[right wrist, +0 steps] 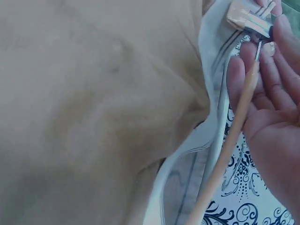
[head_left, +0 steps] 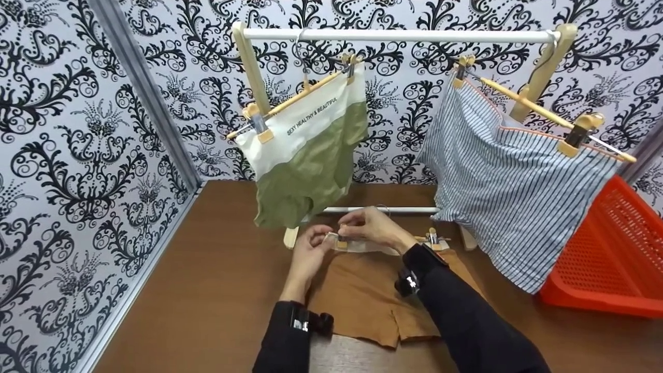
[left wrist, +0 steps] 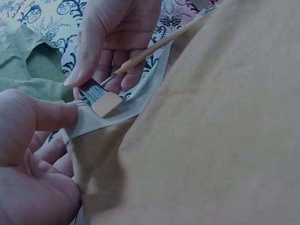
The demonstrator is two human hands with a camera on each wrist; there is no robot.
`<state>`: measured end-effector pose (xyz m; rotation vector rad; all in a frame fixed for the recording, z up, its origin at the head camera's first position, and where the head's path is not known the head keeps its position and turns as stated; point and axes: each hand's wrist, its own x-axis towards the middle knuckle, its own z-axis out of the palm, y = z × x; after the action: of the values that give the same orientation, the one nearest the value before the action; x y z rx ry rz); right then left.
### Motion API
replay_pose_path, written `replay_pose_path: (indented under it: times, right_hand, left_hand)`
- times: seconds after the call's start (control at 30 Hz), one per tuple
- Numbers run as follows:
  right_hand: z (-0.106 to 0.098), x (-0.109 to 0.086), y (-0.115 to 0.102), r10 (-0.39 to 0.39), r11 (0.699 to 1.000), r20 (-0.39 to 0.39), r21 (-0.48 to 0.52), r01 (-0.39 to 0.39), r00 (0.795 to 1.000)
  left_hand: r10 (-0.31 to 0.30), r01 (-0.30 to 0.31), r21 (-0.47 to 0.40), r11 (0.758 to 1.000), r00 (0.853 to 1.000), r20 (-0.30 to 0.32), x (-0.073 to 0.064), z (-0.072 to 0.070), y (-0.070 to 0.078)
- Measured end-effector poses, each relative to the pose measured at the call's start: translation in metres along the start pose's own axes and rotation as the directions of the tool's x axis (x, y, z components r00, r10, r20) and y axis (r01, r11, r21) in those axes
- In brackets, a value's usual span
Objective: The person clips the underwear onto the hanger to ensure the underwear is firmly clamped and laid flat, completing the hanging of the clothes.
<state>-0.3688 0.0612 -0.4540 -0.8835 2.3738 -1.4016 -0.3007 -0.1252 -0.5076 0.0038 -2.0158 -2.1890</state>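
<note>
Brown shorts (head_left: 373, 290) with a white waistband (left wrist: 93, 119) lie on the table below the rack. My left hand (head_left: 309, 248) pinches the waistband's left corner between thumb and fingers. Just beside it, my right hand (head_left: 374, 226) holds the hanger's left clip (left wrist: 104, 99) between thumb and fingers, and the clip's wooden tip sits over the waistband. The wooden hanger bar (right wrist: 236, 126) runs along the waistband, passing by my right palm. At the waistband's right end another clip (head_left: 434, 239) is on the cloth.
A white-railed rack (head_left: 404, 35) carries green-and-white shorts (head_left: 316, 155) on the left and striped shorts (head_left: 518, 171) on the right, both clipped to hangers. A red basket (head_left: 595, 274) stands at the right. Patterned walls (head_left: 103, 155) border the brown table (head_left: 207, 269).
</note>
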Motion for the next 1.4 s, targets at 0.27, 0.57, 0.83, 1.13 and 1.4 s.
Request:
replay_pose_path:
  times: [0.27, 0.57, 0.83, 1.13, 1.4]
  right_hand:
    - [-0.004, 0.001, 0.005, -0.062, 0.989, -0.144, 0.123, 0.081, 0.988]
    - [-0.003, 0.005, 0.004, -0.09, 0.981, -0.225, 0.149, 0.125, 0.97]
    - [-0.001, 0.004, 0.003, -0.104, 0.984, -0.231, 0.119, 0.135, 0.967]
    - [0.001, -0.012, -0.03, -0.146, 0.977, -0.226, 0.119, 0.176, 0.963]
    - [0.009, 0.005, -0.001, -0.134, 0.975, -0.226, 0.143, 0.169, 0.965]
  left_hand:
    - [0.036, -0.036, -0.012, 0.999, 0.999, -0.027, 0.0, -0.002, 0.0]
    - [0.055, -0.054, 0.013, 0.998, 0.998, -0.04, 0.001, -0.002, 0.004]
    - [0.086, -0.086, 0.006, 0.996, 0.994, -0.064, 0.002, -0.001, 0.004]
    - [0.037, -0.046, -0.099, 0.994, 0.996, -0.085, -0.001, 0.002, 0.005]
    - [0.01, -0.033, -0.182, 0.983, 0.992, -0.124, 0.001, 0.004, 0.005]
